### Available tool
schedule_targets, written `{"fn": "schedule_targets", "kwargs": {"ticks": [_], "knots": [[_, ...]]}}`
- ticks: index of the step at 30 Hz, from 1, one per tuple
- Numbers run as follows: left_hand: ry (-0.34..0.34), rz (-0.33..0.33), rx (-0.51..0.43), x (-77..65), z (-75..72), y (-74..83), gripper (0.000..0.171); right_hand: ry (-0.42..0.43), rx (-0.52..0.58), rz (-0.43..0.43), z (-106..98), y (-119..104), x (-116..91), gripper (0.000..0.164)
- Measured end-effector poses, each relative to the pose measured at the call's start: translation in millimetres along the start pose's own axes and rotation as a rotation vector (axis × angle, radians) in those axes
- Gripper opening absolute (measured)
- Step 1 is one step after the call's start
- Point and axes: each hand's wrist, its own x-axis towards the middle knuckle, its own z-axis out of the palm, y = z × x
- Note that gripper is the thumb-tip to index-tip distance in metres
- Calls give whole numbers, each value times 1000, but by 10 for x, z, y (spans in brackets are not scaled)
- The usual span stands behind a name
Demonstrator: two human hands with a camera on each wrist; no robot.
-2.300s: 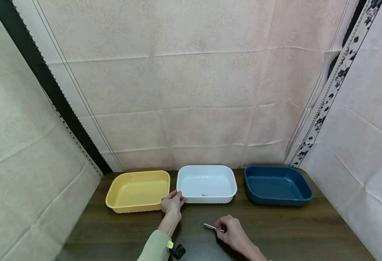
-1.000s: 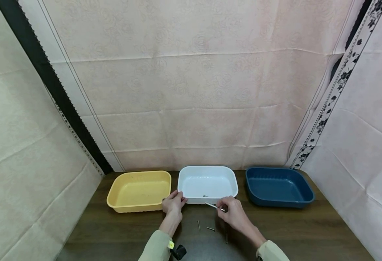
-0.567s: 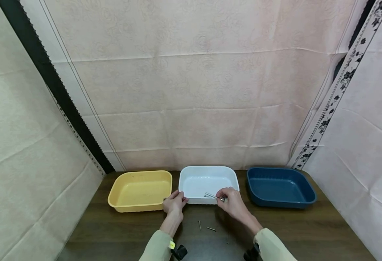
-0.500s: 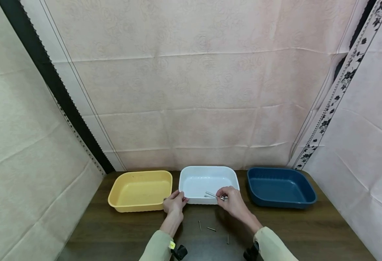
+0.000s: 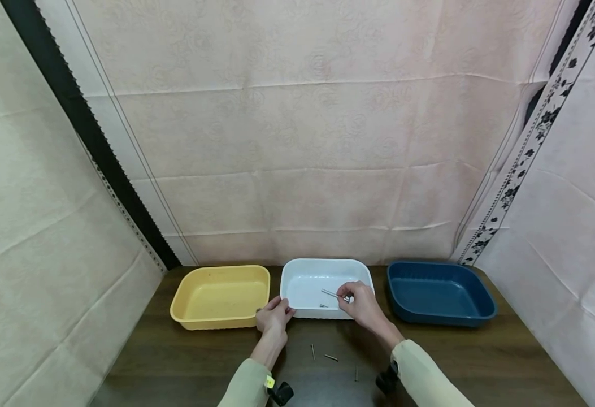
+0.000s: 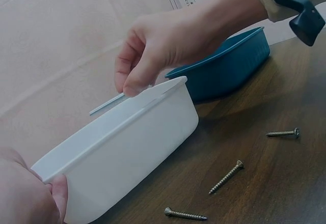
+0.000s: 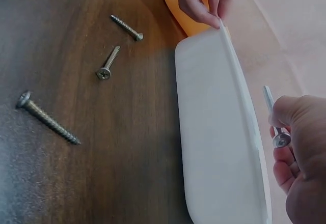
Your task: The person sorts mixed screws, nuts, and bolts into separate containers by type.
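Left tray (image 5: 220,295), middle tray (image 5: 307,282), right tray (image 5: 437,294) along far edge of desk (image 5: 160,362). Three screws (image 6: 226,177) before middle tray; bolt (image 7: 268,99) above it.

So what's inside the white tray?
In the white tray, a small metal piece shows near the front; the right hand, holding a bolt, covers part of the interior.

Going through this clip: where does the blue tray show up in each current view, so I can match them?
Head: the blue tray is at lower right, to the right of the white tray.
Left wrist: upper right, beyond the white tray.
Right wrist: not in this picture.
Shared landmark: the white tray, visible in all three views.
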Motion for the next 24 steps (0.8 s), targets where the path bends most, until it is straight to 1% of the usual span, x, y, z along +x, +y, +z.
{"fn": "schedule_targets", "kwargs": {"ticks": [4, 6, 10, 16, 24], "knots": [[-1, -4, -1, -12, 0, 3, 30, -30, -11, 41, 15, 16, 42, 12], [-1, -5, -1, -20, -2, 4, 30, -40, -18, 44, 23, 29, 56, 11], [-1, -6, 5, -32, -4, 11, 29, -49, -27, 22, 40, 62, 84, 9], [-1, -13, 7, -28, -1, 24, 31, -40, -30, -22, 76, 111, 127, 8], [-4, -8, -1, -10, -8, 15, 30, -52, -51, -13, 130, 159, 171, 6]]}}
